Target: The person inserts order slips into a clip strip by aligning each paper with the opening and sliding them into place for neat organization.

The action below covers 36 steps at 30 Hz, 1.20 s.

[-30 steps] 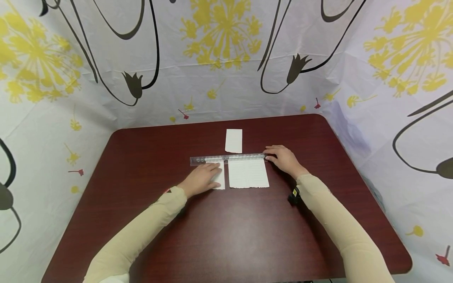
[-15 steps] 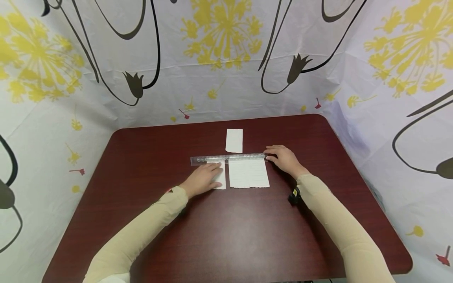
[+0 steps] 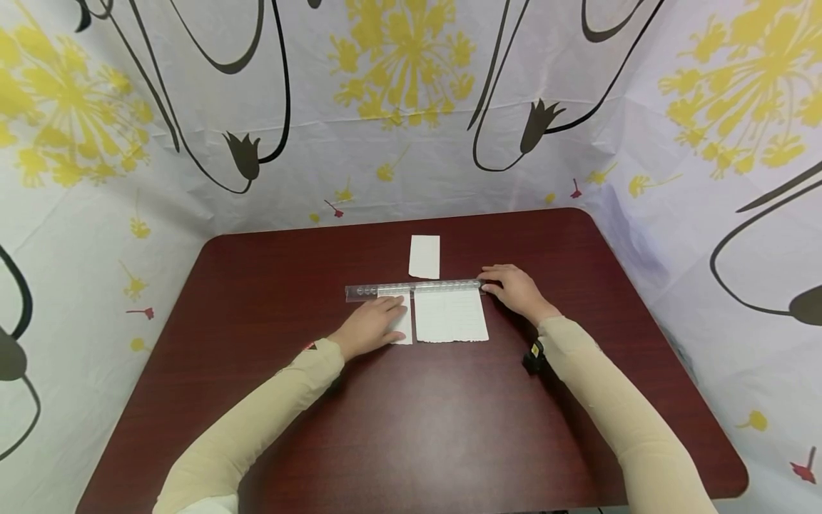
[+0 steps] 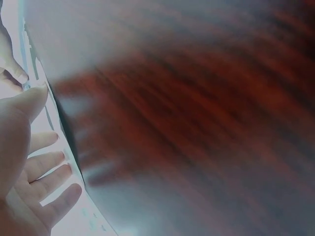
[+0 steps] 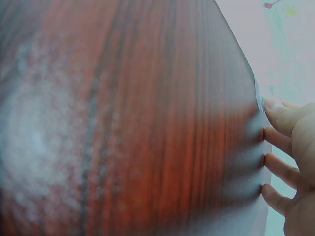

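Note:
A clear plastic ruler lies across the top edges of two white paper pieces in the head view. My left hand rests flat, fingers extended, on the narrow left paper piece, covering much of it. To its right lies a wider lined paper piece, its lower edge torn, with a thin gap between the two. At the ruler's right end, my right hand holds it between thumb and fingers. The right wrist view shows this hand's fingertips down at the tabletop.
A smaller white paper piece lies beyond the ruler on the dark red table. Patterned cloth hangs around the back and sides of the table. A small black device sits at the right wrist.
The left hand has slid slightly right with the narrow paper piece, and the gap to the wider piece has shrunk. The ruler and right hand stay in place.

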Available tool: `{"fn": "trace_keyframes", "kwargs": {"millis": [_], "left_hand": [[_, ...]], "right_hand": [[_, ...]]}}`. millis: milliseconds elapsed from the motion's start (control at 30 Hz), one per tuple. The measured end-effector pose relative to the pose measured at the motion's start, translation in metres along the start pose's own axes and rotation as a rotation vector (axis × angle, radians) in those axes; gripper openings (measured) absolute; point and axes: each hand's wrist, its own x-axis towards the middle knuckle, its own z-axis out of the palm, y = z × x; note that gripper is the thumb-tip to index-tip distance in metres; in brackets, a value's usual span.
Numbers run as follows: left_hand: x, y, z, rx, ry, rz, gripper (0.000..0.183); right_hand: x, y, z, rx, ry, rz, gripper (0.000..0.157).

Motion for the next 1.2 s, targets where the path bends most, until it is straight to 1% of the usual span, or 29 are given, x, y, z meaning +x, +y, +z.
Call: {"fn": "trace_keyframes", "kwargs": {"millis": [433, 833, 1200], "left_hand": [[0.0042, 0.0034, 0.0016, -0.011, 0.030, 0.010, 0.064], [0.0059, 0.0033, 0.0057, -0.013, 0.028, 0.007, 0.064], [0.0054, 0.0056, 0.0012, -0.030, 0.018, -0.003, 0.063]], "right_hand": [[0.0003, 0.0003, -0.0004, 0.006, 0.007, -0.004, 0.038], [0.0000, 0.0005, -0.0004, -0.002, -0.001, 0.000, 0.038], [-0.0003, 0.0001, -0.0006, -0.007, 0.001, -0.005, 0.038]]}}
